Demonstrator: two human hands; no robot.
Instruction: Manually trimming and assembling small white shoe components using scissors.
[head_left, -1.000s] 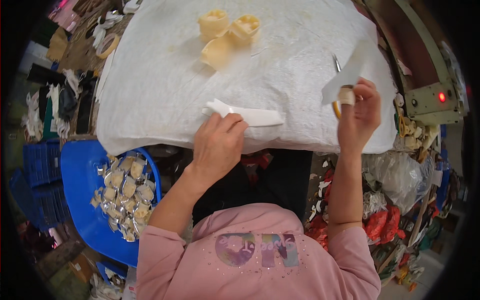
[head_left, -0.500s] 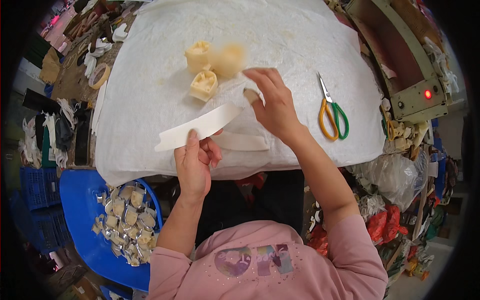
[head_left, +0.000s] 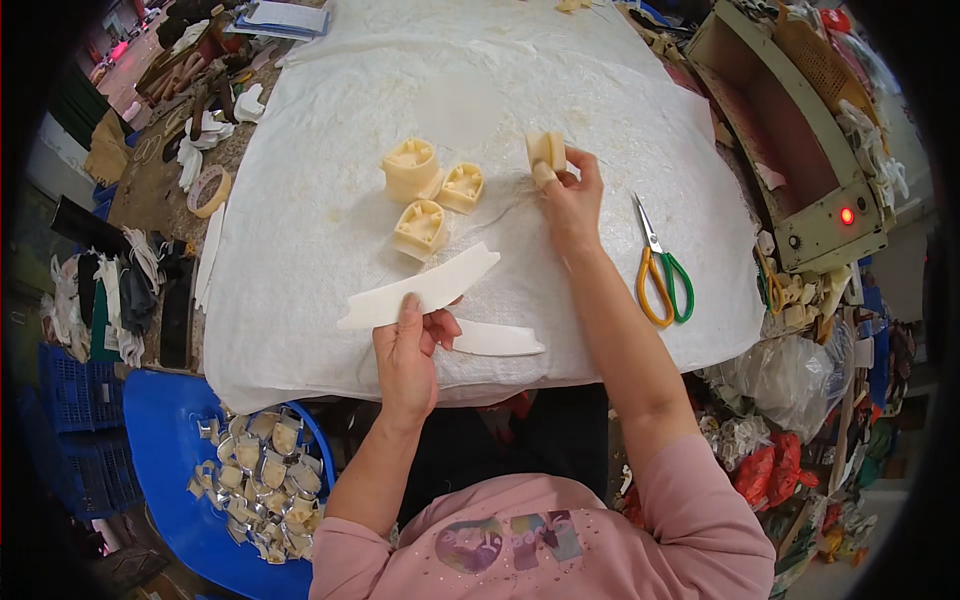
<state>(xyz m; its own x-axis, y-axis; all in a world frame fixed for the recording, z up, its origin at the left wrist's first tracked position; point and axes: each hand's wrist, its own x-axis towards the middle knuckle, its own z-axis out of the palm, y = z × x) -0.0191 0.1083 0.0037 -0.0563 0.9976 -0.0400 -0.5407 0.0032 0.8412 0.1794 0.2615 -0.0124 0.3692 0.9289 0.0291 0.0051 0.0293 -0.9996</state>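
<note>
Near edge: thin white curved strip (head_left: 505,340) flat on wrinkled white woven sheet (head_left: 290,240). Just beyond, left hand (head_left: 408,358) pinches matte white curved strip with notched end (head_left: 450,281), thumb on top. Right: steel scissors with orange and green loop handles (head_left: 679,288). Farther: three hollow cream moulded cups (head_left: 420,188) bunched. Right hand (head_left: 574,205) grips squarish cream moulded block (head_left: 546,147), right of cups.

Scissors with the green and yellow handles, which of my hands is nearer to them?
Right. Your right hand is left of the scissors, holding a cream piece; your left hand is much farther left, holding a white strip.
</note>
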